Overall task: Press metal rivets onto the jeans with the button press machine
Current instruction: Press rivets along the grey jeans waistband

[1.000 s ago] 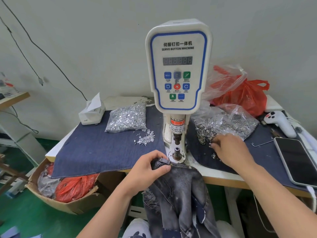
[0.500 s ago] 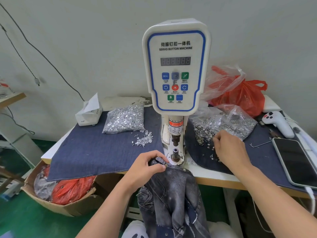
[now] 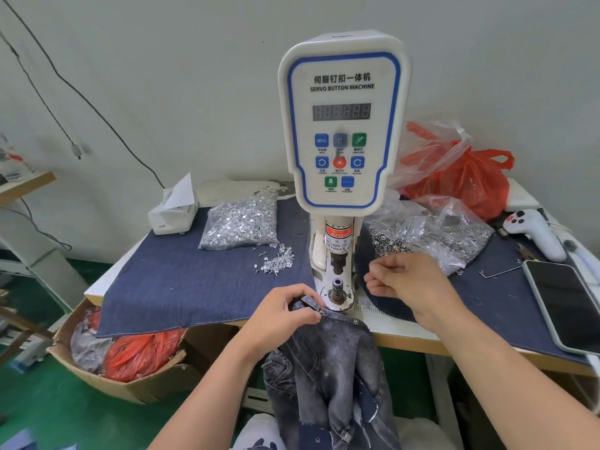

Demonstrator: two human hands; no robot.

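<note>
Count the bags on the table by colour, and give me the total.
Clear bags: 3, one of studs left of the machine, one of rings right of it, one empty at the back.
Red bags: 1, behind the rings.
Total: 4.

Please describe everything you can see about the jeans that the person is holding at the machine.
The jeans are dark grey-blue washed denim with pale faded patches. They hang bunched from the table's front edge down toward the person's lap. The left hand grips the upper hem just left of the lower die of the button press machine. That hem lies on the machine's base plate, beside the die and not over it. Small round metal rivets show along the hem, and a darker patch with frayed white threads shows lower down.
</note>
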